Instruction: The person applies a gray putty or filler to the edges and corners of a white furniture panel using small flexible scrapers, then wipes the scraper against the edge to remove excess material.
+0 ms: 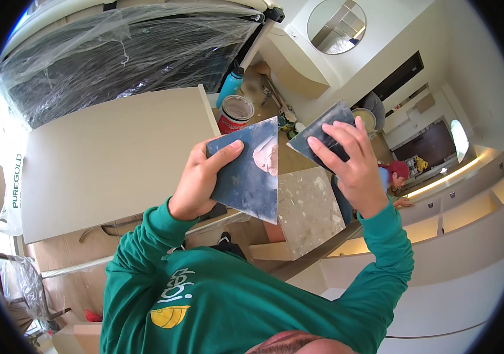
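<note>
My left hand grips a dark blue flat putty plate, its thumb lying across the top face. A lump of pinkish putty sits near the plate's right edge. In my right hand is a dark, flat putty spreader, with the fingers spread over its face. The spreader is tilted and held apart from the plate, to its upper right. Both tools look smudged with pale residue. The undersides of both tools are hidden.
A pale panel-topped surface lies at left. Beyond it stand a red putty can and a blue bottle. A splattered board is below my hands. A co-worker in a maroon cap is at right, beside lit shelving.
</note>
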A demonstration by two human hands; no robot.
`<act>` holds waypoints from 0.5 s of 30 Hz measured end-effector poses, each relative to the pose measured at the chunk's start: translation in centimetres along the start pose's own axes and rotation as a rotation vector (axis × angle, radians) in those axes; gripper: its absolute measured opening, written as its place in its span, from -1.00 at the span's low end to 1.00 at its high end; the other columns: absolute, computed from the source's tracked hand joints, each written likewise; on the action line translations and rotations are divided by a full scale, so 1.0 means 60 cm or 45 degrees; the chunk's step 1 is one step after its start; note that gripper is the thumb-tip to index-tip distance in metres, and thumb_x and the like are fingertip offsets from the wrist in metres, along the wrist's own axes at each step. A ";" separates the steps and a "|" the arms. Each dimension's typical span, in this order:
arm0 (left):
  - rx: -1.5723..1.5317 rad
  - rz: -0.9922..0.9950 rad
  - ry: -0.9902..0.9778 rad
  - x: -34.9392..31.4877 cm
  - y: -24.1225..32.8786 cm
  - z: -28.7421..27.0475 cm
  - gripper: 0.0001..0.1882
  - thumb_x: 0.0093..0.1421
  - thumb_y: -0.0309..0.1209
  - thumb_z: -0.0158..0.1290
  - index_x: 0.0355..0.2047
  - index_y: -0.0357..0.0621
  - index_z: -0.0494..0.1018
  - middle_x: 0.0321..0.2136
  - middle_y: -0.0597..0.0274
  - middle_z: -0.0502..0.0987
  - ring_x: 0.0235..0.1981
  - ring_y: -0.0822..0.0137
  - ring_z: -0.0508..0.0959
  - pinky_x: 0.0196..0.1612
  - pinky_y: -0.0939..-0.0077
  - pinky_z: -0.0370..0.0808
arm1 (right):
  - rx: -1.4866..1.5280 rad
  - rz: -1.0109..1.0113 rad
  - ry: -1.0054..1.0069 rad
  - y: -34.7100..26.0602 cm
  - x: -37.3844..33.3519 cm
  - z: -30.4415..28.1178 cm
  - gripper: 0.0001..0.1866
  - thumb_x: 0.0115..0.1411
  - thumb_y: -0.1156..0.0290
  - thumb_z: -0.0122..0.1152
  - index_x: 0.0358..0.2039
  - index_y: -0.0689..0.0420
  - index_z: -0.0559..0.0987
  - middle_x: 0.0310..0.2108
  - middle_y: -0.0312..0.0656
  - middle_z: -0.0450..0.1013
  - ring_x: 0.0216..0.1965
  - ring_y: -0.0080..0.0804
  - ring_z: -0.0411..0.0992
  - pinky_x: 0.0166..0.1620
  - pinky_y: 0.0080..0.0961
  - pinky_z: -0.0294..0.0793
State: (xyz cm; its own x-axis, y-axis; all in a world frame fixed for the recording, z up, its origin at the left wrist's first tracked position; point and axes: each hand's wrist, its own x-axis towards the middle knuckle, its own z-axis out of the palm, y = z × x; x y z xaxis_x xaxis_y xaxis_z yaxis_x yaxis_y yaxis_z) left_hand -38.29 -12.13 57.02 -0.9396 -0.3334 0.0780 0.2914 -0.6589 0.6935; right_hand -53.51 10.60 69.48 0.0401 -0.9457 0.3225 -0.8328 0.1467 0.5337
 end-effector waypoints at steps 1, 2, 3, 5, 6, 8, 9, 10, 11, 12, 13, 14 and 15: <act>0.048 0.038 0.013 -0.001 -0.001 0.002 -0.64 0.38 -0.29 0.14 -0.04 -0.42 0.52 -0.30 0.17 0.66 -0.39 0.43 0.66 -0.30 0.53 0.63 | 0.049 -0.016 0.073 -0.005 0.007 -0.009 -0.46 0.13 0.51 0.19 0.16 -0.13 0.57 0.15 -0.19 0.39 0.19 -0.12 0.36 0.35 0.29 0.25; 0.087 0.065 -0.011 0.002 -0.002 0.005 -0.65 0.38 -0.31 0.13 -0.03 -0.42 0.51 -0.30 0.16 0.66 -0.37 0.43 0.67 -0.28 0.54 0.63 | 0.046 -0.070 0.040 -0.016 0.015 -0.011 -0.48 0.14 0.50 0.18 0.15 -0.13 0.58 0.14 -0.19 0.39 0.18 -0.12 0.36 0.35 0.29 0.26; 0.128 0.087 -0.044 0.008 0.000 0.008 -0.66 0.39 -0.33 0.12 -0.02 -0.43 0.50 -0.29 0.15 0.66 -0.36 0.42 0.68 -0.27 0.55 0.64 | 0.039 -0.115 0.006 -0.031 0.022 -0.013 -0.49 0.15 0.49 0.17 0.14 -0.13 0.58 0.14 -0.20 0.39 0.18 -0.12 0.36 0.35 0.29 0.26; 0.212 0.106 -0.065 0.012 -0.002 0.010 -0.67 0.39 -0.34 0.12 -0.04 -0.44 0.50 -0.31 0.16 0.66 -0.36 0.43 0.68 -0.26 0.58 0.63 | 0.131 -0.162 -0.107 -0.042 0.004 -0.002 -0.52 0.15 0.42 0.17 0.13 -0.12 0.58 0.13 -0.19 0.39 0.17 -0.14 0.36 0.35 0.28 0.26; 0.250 0.111 -0.046 0.014 -0.005 0.005 -0.68 0.39 -0.34 0.12 -0.06 -0.44 0.51 -0.32 0.17 0.66 -0.37 0.44 0.67 -0.28 0.58 0.62 | 0.087 -0.160 -0.103 -0.036 -0.001 -0.008 -0.51 0.15 0.42 0.18 0.13 -0.12 0.57 0.13 -0.19 0.39 0.17 -0.14 0.36 0.35 0.28 0.26; 0.315 0.146 -0.031 0.017 -0.009 0.009 -0.68 0.39 -0.34 0.13 -0.08 -0.45 0.53 -0.35 0.19 0.66 -0.38 0.46 0.66 -0.29 0.60 0.59 | -0.001 -0.156 -0.093 -0.024 -0.004 -0.029 -0.50 0.14 0.41 0.19 0.14 -0.12 0.56 0.12 -0.18 0.40 0.17 -0.15 0.35 0.36 0.28 0.25; 0.348 0.161 -0.039 0.017 -0.012 0.019 -0.68 0.39 -0.33 0.13 -0.09 -0.45 0.54 -0.36 0.20 0.66 -0.39 0.47 0.65 -0.30 0.60 0.58 | -0.031 -0.125 -0.027 -0.021 0.006 -0.036 -0.50 0.13 0.41 0.20 0.13 -0.11 0.56 0.12 -0.18 0.39 0.18 -0.14 0.35 0.35 0.29 0.26; 0.381 0.177 -0.047 0.016 -0.015 0.025 -0.68 0.39 -0.33 0.14 -0.10 -0.45 0.54 -0.36 0.20 0.66 -0.39 0.48 0.64 -0.30 0.60 0.57 | -0.015 -0.137 -0.088 -0.027 0.004 -0.032 -0.51 0.13 0.41 0.21 0.12 -0.12 0.57 0.12 -0.18 0.39 0.17 -0.14 0.35 0.35 0.29 0.26; 0.408 0.176 -0.067 0.016 -0.020 0.023 -0.68 0.40 -0.33 0.14 -0.11 -0.45 0.55 -0.36 0.21 0.66 -0.38 0.50 0.62 -0.31 0.60 0.56 | 0.002 -0.149 -0.148 -0.033 0.000 -0.026 -0.51 0.13 0.41 0.21 0.12 -0.12 0.57 0.12 -0.18 0.39 0.17 -0.14 0.35 0.35 0.30 0.26; 0.431 0.192 -0.087 0.022 -0.024 0.022 -0.68 0.40 -0.33 0.13 -0.11 -0.45 0.56 -0.36 0.21 0.66 -0.38 0.52 0.61 -0.31 0.59 0.56 | 0.006 -0.171 -0.202 -0.031 0.002 -0.024 -0.52 0.13 0.41 0.21 0.12 -0.12 0.57 0.12 -0.17 0.39 0.17 -0.13 0.35 0.35 0.30 0.26; 0.453 0.209 -0.107 0.026 -0.026 0.022 -0.68 0.40 -0.33 0.13 -0.12 -0.45 0.57 -0.35 0.22 0.67 -0.37 0.55 0.59 -0.31 0.59 0.55 | -0.007 -0.170 -0.231 -0.028 -0.007 -0.032 -0.51 0.12 0.41 0.22 0.11 -0.12 0.57 0.10 -0.18 0.39 0.16 -0.14 0.37 0.35 0.30 0.24; 0.478 0.207 -0.108 0.028 -0.024 0.027 -0.68 0.40 -0.33 0.14 -0.13 -0.45 0.57 -0.36 0.22 0.67 -0.38 0.54 0.59 -0.32 0.59 0.55 | -0.033 -0.138 -0.174 -0.026 -0.004 -0.040 -0.51 0.11 0.41 0.22 0.11 -0.12 0.57 0.10 -0.18 0.39 0.15 -0.14 0.37 0.35 0.30 0.24; 0.506 0.194 -0.106 0.025 -0.024 0.033 -0.68 0.40 -0.32 0.14 -0.13 -0.45 0.57 -0.36 0.22 0.66 -0.38 0.54 0.59 -0.33 0.59 0.54 | -0.048 -0.100 -0.121 -0.029 -0.002 -0.047 -0.51 0.11 0.41 0.22 0.11 -0.12 0.57 0.09 -0.18 0.39 0.15 -0.14 0.37 0.35 0.30 0.24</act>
State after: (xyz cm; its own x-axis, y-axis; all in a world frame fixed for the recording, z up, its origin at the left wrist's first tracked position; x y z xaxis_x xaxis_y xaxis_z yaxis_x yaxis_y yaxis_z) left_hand -40.49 -10.36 57.58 -0.9073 -0.3407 0.2465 0.3509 -0.2904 0.8902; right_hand -50.52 11.28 70.73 0.0501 -0.9778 0.2037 -0.8076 0.0803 0.5842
